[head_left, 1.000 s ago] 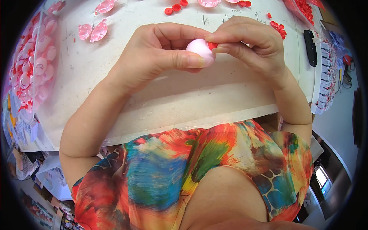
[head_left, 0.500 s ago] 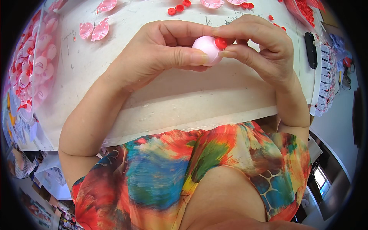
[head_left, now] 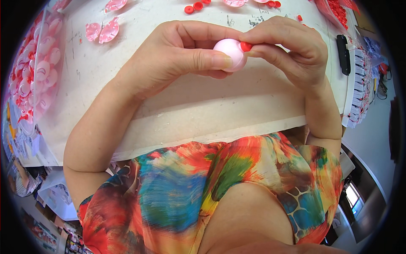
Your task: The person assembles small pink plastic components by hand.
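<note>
Over the white table, my left hand point(head_left: 186, 55) is closed round a pale pink plastic ball point(head_left: 230, 51), its thumb lying along the near side. On the ball's right side sits a small round red cap point(head_left: 245, 46), pinched between the thumb and index finger of my right hand point(head_left: 292, 55). The cap touches the ball; whether it is fully seated cannot be made out. My right hand's other fingers are curled behind and partly hidden.
Glossy pink shell pieces point(head_left: 109, 30) and loose red caps point(head_left: 197, 6) lie on the far table point(head_left: 203, 101). At left stands a clear bin point(head_left: 39, 63) of pink balls. A pink container point(head_left: 334, 15) of red pieces, a black marker-like object point(head_left: 343, 55) and tagged cards point(head_left: 359, 89) are at right.
My right hand has shifted slightly right and its fingers now cover more of the red cap. The ball has turned slightly, with the cap facing more to the right.
</note>
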A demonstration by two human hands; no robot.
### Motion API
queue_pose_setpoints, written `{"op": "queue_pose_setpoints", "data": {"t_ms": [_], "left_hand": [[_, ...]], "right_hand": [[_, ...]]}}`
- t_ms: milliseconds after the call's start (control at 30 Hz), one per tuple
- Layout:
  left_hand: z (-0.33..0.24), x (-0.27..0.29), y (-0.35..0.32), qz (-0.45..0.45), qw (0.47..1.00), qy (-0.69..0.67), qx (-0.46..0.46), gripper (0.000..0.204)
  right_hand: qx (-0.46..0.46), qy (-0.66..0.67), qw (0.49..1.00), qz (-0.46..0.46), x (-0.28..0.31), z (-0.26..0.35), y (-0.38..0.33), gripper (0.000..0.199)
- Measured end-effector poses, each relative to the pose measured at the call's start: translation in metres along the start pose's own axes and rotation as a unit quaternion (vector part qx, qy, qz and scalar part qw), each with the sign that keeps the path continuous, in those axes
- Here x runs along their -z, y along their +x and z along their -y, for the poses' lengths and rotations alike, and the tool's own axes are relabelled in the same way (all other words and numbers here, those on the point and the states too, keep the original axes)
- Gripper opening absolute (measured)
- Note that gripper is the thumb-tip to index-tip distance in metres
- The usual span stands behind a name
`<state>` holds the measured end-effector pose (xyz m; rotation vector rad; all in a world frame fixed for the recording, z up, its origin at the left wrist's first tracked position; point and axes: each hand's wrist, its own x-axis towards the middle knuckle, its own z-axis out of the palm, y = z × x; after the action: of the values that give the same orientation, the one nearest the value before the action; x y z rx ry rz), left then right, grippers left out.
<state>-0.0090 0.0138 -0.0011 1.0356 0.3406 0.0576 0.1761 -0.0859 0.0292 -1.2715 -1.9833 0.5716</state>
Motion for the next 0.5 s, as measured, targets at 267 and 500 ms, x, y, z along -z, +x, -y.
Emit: {"op": "queue_pose_setpoints", "data": {"t_ms": [267,500], "left_hand": [[0.0006,0.0002,-0.0009,0.012,1.000,0.001,-0.008,0.042],[0.0004,-0.0005,-0.0015,0.014,1.000,0.004,-0.005,0.043]], "right_hand": [[0.006,-0.019,1.000,-0.001,-0.0009,0.0012,-0.0006,0.017],[0.010,-0.024,1.000,0.006,-0.0009,0.0018,0.0007,0.018]]}}
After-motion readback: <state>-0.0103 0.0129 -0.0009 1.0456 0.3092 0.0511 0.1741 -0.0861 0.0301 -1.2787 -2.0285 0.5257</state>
